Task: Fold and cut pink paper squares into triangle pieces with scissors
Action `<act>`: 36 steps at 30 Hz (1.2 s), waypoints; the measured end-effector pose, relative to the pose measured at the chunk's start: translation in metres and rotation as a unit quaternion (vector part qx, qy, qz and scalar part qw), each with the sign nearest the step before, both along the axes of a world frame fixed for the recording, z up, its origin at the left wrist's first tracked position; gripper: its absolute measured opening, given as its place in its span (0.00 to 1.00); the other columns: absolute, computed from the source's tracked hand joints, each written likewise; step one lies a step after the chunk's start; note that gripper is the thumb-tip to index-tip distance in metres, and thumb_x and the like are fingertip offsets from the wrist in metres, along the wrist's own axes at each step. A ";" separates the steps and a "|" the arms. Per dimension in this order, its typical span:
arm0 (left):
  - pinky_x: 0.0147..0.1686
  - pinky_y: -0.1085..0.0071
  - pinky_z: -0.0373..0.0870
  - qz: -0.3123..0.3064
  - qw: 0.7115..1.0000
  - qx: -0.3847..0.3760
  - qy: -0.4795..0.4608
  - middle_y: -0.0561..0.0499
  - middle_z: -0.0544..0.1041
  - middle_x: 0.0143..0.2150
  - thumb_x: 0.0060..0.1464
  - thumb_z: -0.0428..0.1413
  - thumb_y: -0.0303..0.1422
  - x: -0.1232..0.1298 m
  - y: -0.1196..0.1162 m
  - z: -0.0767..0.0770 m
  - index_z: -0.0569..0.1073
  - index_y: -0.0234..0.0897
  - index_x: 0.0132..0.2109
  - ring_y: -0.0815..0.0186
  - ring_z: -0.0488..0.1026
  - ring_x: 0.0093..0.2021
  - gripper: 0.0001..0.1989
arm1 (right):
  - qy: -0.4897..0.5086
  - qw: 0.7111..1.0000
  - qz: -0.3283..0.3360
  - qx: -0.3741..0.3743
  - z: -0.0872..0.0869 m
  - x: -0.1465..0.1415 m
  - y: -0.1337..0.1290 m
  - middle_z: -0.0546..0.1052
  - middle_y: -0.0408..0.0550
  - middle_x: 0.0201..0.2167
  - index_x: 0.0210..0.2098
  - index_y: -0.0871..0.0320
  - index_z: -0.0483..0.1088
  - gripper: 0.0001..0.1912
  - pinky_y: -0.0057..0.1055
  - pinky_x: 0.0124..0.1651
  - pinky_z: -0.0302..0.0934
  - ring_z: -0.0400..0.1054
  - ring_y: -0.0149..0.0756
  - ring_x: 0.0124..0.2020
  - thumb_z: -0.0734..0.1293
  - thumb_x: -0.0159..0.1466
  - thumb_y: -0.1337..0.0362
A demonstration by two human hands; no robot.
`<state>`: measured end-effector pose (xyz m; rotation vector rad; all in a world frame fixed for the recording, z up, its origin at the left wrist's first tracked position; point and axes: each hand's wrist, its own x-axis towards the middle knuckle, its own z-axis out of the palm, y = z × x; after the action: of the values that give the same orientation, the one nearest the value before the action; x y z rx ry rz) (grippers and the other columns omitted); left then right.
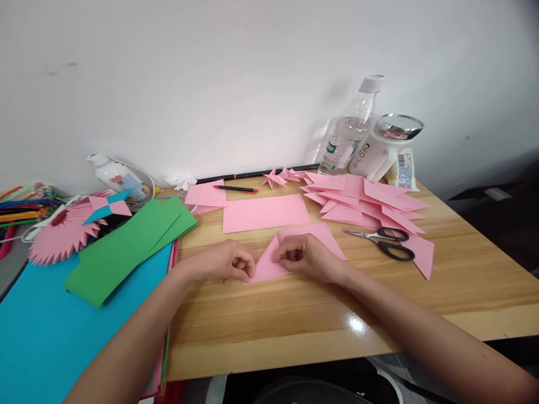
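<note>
A sheet of pink paper lies near the middle of the wooden table, its left part folded over into a slanted edge. My left hand is closed, thumb and fingers together at the sheet's lower left corner. With curled fingers, my right hand grips the folded part of the same sheet; its fingertips press close to the fold. Just behind is a flat pink paper rectangle. To the right, black-handled scissors rest partly on a pile of folded pink paper pieces.
Green paper strips lie on blue sheets at left, beside a pleated pink paper ring. A pen and small pink paper stars are at the back. A water bottle and white mug stand by the wall.
</note>
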<state>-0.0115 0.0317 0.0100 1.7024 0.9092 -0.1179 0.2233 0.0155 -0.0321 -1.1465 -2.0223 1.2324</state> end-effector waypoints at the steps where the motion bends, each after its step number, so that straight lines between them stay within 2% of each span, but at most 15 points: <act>1: 0.16 0.80 0.57 0.000 1.000 0.001 0.000 0.58 0.62 0.21 0.48 0.57 0.30 0.000 0.000 0.000 0.73 0.35 0.31 0.76 0.61 0.17 0.03 | 0.000 1.000 0.000 -0.001 0.000 0.000 0.000 0.75 0.43 0.23 0.29 0.60 0.77 0.10 0.23 0.26 0.55 0.62 0.26 0.22 0.64 0.51 0.74; 20: 0.16 0.79 0.57 -0.007 1.000 -0.009 0.000 0.58 0.62 0.23 0.48 0.58 0.31 -0.002 0.000 0.002 0.73 0.34 0.32 0.76 0.62 0.17 0.05 | 0.006 1.000 0.004 -0.012 0.001 0.000 0.001 0.75 0.44 0.23 0.29 0.61 0.77 0.10 0.23 0.25 0.55 0.62 0.26 0.22 0.64 0.51 0.74; 30: 0.17 0.80 0.58 -0.036 0.998 0.050 0.017 0.58 0.62 0.23 0.47 0.55 0.27 0.001 -0.003 0.006 0.70 0.36 0.30 0.76 0.61 0.18 0.01 | 0.004 1.000 0.005 -0.009 -0.001 -0.001 0.002 0.75 0.44 0.23 0.29 0.61 0.78 0.10 0.22 0.25 0.55 0.62 0.26 0.22 0.65 0.52 0.74; 36: 0.17 0.80 0.60 -0.029 0.999 0.028 0.012 0.58 0.61 0.23 0.47 0.55 0.27 0.001 -0.003 0.006 0.71 0.36 0.31 0.76 0.60 0.18 0.01 | 0.005 1.000 0.004 -0.014 -0.003 0.000 0.003 0.77 0.44 0.25 0.29 0.60 0.78 0.10 0.23 0.27 0.58 0.65 0.28 0.24 0.65 0.51 0.73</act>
<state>-0.0101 0.0283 0.0155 1.7826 0.8886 -0.1539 0.2230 0.0183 -0.0347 -1.1438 -2.0111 1.2725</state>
